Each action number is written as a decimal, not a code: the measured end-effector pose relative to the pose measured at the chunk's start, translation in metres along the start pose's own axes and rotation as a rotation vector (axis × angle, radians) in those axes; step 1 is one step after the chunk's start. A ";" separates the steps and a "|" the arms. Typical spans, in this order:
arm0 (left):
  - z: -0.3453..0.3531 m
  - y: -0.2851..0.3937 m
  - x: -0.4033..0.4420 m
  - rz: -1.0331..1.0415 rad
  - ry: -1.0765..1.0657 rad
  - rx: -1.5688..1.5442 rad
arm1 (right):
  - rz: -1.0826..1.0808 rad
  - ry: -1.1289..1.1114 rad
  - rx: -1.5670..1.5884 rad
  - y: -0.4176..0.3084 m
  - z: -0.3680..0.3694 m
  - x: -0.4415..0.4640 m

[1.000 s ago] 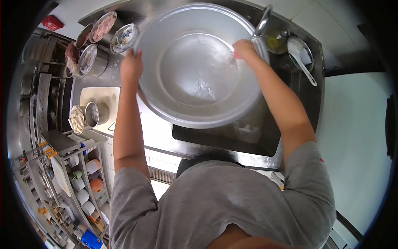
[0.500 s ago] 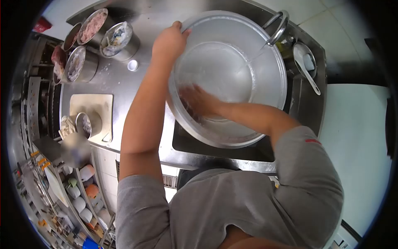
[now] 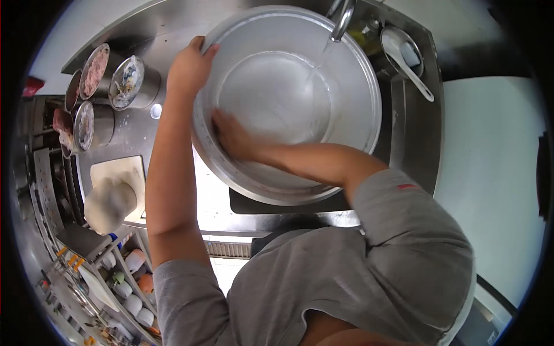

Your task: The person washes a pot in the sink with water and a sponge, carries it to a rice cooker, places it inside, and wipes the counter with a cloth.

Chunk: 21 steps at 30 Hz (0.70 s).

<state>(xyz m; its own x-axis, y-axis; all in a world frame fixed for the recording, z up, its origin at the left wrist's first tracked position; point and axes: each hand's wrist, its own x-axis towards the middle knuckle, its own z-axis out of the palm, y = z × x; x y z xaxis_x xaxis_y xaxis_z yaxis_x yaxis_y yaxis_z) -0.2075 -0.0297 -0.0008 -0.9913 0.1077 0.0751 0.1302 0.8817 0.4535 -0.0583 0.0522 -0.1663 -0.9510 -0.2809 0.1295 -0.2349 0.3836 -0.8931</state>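
Basin [image 3: 353,109] is best steadied by left fingers [image 3: 197,42] gripping its rim; blurred right fingers' [image 3: 224,122] state cannot be told.

Bare left arm [image 3: 173,173] reaching forward, slightly bent | bare left hand [image 3: 190,68] — fingers curled, thumb apart | bare right arm [image 3: 314,164] crossing leftward, elbow bent | bare right hand [image 3: 234,137] — fingers extended, motion-blurred
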 end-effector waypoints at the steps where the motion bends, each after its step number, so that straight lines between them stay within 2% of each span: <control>1: -0.001 -0.004 0.002 0.019 0.009 0.000 | 0.269 -0.543 0.364 -0.067 -0.075 -0.013; 2: 0.000 -0.006 0.002 0.028 0.021 -0.009 | 0.249 -0.600 0.236 -0.056 -0.081 -0.059; 4: -0.006 -0.010 0.002 0.030 -0.066 -0.038 | 0.443 -1.110 0.129 -0.047 -0.143 -0.097; 5: -0.008 -0.016 0.003 0.046 -0.082 -0.067 | 0.450 -1.301 -0.010 -0.044 -0.173 -0.098; 6: -0.010 -0.019 0.004 0.059 -0.092 -0.095 | 0.447 -1.386 -0.345 -0.002 -0.188 -0.107; 7: -0.012 -0.018 0.002 0.033 -0.104 -0.137 | 0.388 -1.245 -0.651 0.017 -0.224 -0.106; 8: -0.011 -0.018 0.003 0.038 -0.107 -0.124 | 0.291 -1.263 -0.772 0.031 -0.244 -0.083; 9: -0.010 -0.019 0.004 0.044 -0.108 -0.109 | 0.107 -1.343 -0.795 0.070 -0.256 -0.062; 10: -0.011 -0.020 0.004 0.047 -0.105 -0.091 | 0.188 -0.879 -0.750 0.124 -0.258 -0.048; 11: -0.012 -0.019 0.003 0.043 -0.091 -0.082 | 0.364 -0.598 -0.907 0.096 -0.254 -0.013; 13: -0.012 -0.017 0.001 0.033 -0.062 -0.059 | 0.072 -0.437 -1.056 0.126 -0.257 0.039; 15: -0.013 -0.022 0.001 0.019 -0.067 -0.059 | 0.667 0.037 -0.128 0.130 -0.247 0.071; 17: -0.012 -0.020 0.000 0.011 -0.054 -0.065 | 0.288 -0.089 -0.939 0.194 -0.214 0.095; 19: -0.012 -0.014 -0.005 0.002 -0.017 -0.066 | 0.174 0.162 -1.131 0.162 -0.169 0.104; 20: -0.009 -0.014 -0.006 0.003 -0.016 -0.068 | 0.265 0.450 -0.907 0.107 -0.138 0.097; 21: -0.006 -0.013 -0.006 0.002 -0.011 -0.071 | 0.080 0.472 -0.680 0.114 -0.113 0.104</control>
<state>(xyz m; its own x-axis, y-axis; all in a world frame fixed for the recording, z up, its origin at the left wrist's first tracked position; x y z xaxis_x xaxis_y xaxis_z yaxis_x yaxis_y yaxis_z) -0.2031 -0.0451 -0.0018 -0.9911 0.1151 0.0662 0.1327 0.8468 0.5150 -0.2066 0.1660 -0.2064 -0.9189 0.1099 0.3788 -0.0896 0.8771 -0.4718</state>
